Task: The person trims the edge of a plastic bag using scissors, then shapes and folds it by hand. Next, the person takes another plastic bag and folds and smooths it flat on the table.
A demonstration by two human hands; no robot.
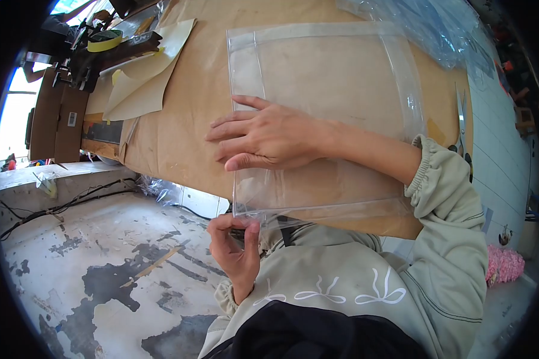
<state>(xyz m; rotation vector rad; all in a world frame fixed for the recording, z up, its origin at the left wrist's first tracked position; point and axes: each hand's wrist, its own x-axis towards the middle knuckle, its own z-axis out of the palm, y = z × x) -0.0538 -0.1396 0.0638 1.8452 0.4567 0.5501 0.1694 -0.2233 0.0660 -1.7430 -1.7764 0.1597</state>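
Note:
A clear plastic sheet (pixel 341 72) with doubled, seam-like strips along its edges lies on the brown-covered table. Its near edge reaches the table's front, close to my body. My left hand (pixel 236 242) pinches the near left corner between thumb and fingers, just off the table edge. Stretched across from the right, my right hand (pixel 269 136) rests palm down over the sheet's left edge. Its fingers are spread and point left, past the edge onto the brown paper. The right forearm lies over the sheet's middle.
Scissors (pixel 462 122) lie at the table's right edge. Crumpled clear plastic (pixel 425 30) is at the far right. Paper sheets (pixel 144 72), a yellow tape roll (pixel 105 40) and a cardboard box (pixel 57 116) stand at left. Black cables (pixel 72 206) run along the worn floor's edge.

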